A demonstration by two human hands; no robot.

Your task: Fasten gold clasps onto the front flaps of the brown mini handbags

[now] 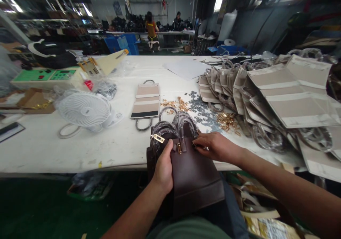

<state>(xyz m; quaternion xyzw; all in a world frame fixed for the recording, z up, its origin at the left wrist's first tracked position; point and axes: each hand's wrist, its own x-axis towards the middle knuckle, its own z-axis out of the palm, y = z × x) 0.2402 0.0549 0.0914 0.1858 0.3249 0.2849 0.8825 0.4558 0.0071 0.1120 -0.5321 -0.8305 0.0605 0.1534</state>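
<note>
A dark brown handbag (198, 178) leans from my lap against the table edge, its looped handles (186, 120) wrapped in clear plastic. My left hand (163, 169) grips its left side, thumb pressed on the front near a short strap. A gold plate with a slot (158, 138) shows just above that thumb. At the middle of the front sits a gold turn-lock (179, 148). My right hand (213, 146) is closed in a pinch at the upper right of the bag, with a small glint of metal by the fingers; what they pinch is mostly hidden.
Gold fittings (228, 121) and grey metal plates (202, 107) lie in piles beyond the bag. Stacked beige-lined bag panels (301, 96) crowd the right. One flat panel (146, 100) lies mid-table. A white fan (84, 109) and a green-fronted machine (45, 75) stand left. Two people work far back.
</note>
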